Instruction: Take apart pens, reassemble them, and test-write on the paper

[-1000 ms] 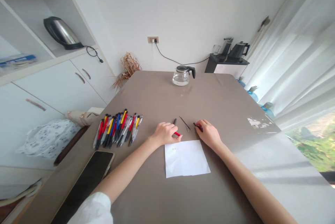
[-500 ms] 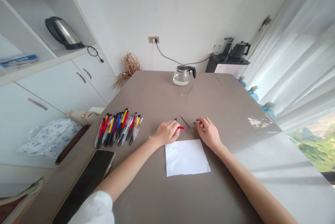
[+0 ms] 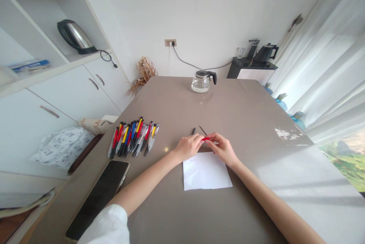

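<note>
My left hand [image 3: 186, 148] pinches a red pen barrel [image 3: 205, 138] above the far edge of a sheet of white paper [image 3: 207, 175]. From the other side, my right hand [image 3: 224, 149] has its fingertips closed on the barrel's right end. Whether a small part is also tucked in those fingers cannot be made out. Just beyond the hands lie a short dark pen part [image 3: 194, 131] and a thin dark refill [image 3: 202, 129], its near end hidden by my fingers. Faint writing marks the paper near its top left.
Several pens [image 3: 134, 137] in mixed colours lie in a row to the left, with a phone [image 3: 98, 198] nearer me. A glass pot [image 3: 200, 83] stands towards the table's far edge. A plugged-in cable [image 3: 185, 61] runs along the wall.
My right hand has moved left to meet my left hand, and its fingers now close on the red barrel's end. The view has shifted slightly.
</note>
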A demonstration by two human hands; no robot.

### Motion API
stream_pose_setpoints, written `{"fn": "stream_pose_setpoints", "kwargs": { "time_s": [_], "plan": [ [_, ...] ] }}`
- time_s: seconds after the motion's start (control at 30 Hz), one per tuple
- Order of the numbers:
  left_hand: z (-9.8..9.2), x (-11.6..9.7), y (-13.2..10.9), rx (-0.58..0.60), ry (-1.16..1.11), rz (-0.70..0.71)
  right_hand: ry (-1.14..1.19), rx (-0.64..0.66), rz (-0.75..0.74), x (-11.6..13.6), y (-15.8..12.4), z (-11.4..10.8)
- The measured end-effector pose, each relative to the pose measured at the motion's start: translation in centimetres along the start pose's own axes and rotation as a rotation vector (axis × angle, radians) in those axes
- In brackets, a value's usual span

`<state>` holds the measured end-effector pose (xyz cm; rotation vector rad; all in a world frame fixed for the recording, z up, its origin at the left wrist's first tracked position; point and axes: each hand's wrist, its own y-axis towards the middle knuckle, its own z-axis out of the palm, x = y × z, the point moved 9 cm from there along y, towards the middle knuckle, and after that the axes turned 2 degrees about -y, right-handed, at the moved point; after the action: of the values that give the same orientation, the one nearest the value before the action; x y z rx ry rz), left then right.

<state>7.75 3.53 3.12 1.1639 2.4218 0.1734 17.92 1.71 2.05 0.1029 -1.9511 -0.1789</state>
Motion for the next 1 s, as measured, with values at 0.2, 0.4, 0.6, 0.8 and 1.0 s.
{"fn": "stream_pose_setpoints", "kwargs": {
  "time_s": [0.2,0.4,0.6,0.8,1.0],
  "plan": [
    [0.1,0.1,0.1,-0.004,-0.078,-0.015,0.089,0.001,0.084,-1.3,0.1,0.2],
    [-0.2,0.2,0.1,-0.032,-0.177,-0.025,0.124,-0.026,0.102,-1.9,0.1,0.1],
    [-0.3,0.2,0.2,-0.058,-0.22,0.0,0.202,-0.064,0.11,-2.4,0.4,-0.1],
    [-0.8,0.6,0.3,-0.101,-0.268,-0.006,0.327,-0.134,0.129,-2.9,0.6,-1.2],
    [-1.0,0.7,0.4,-0.099,-0.309,-0.019,0.375,-0.17,0.148,-3.1,0.7,-1.7]
  ]
}}
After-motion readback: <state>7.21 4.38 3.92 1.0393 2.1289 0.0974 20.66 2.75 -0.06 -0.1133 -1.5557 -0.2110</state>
